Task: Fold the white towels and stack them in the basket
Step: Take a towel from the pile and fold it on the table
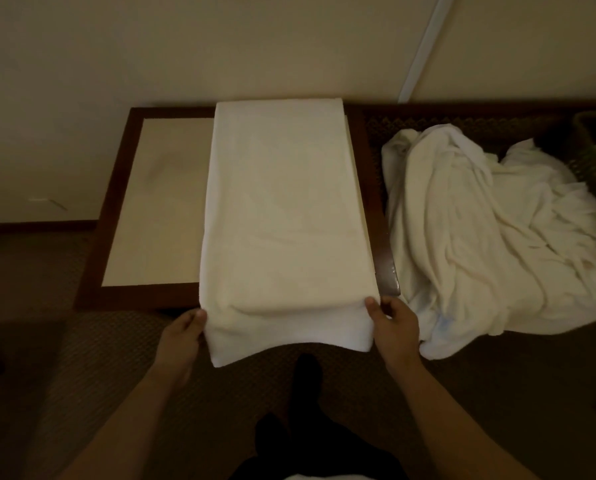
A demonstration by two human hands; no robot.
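Left hand [185,329] pinches the near left corner of the towel [282,216], thumb on top, fingers curled beneath. Right hand [391,323] grips the near right corner the same way. Both hold the near end, which hangs off the near edge of the worktop [116,216].

Risks, as judged:
- The near edge sags between the hands. If carried forward for the next fold in that state, the layers may shift and the edges may not meet squarely.
- The far end lies close to the wall, slightly overhanging. A pull toward the near side could drag the whole towel off the worktop.
- The pile [490,237] of unfolded towels lies just right of the right hand, and a stray fold could be caught up with the corner.

Condition of towel: white, thick, already doubled lengthwise into a long strip, flat and smooth on top, running near to far across the worktop. The basket [594,140] sits far right, partly out of view.
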